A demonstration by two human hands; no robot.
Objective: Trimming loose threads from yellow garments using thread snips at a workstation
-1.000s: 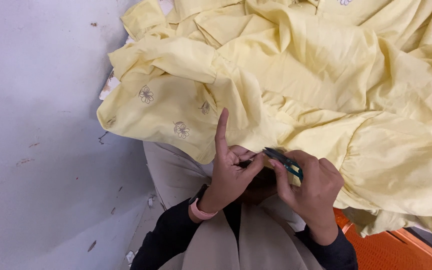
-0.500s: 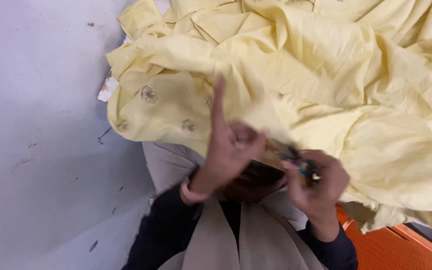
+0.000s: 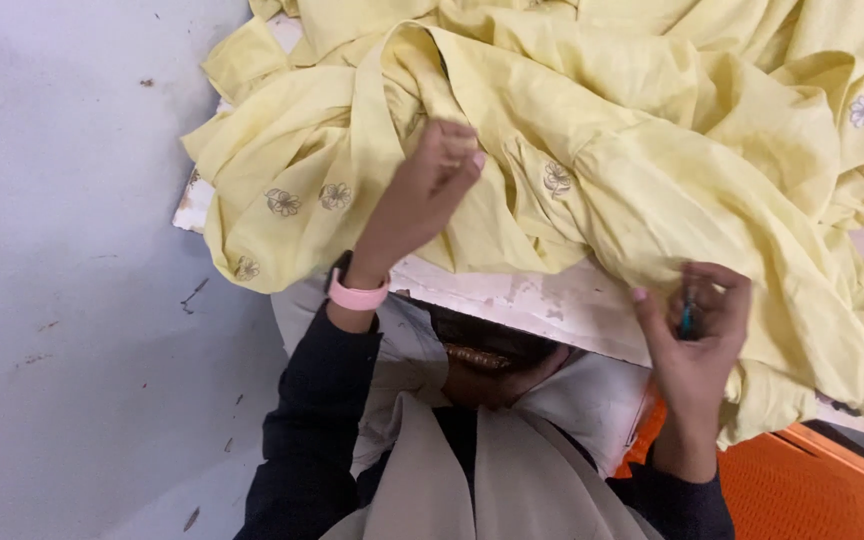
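The left hand (image 3: 430, 190) pinches the yellow embroidered fabric (image 3: 652, 170), heaped on the white table edge (image 3: 552, 300); the right hand (image 3: 697, 335), at four o'clock, closes on a small teal tool (image 3: 687, 320). The cloth is likely light, soft and limp; best gripped at a fold.

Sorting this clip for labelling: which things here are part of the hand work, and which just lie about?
In use:
- yellow cloth, pinched by the left hand
- small dark tool in the right hand

Lying about:
- white table edge
- orange crate
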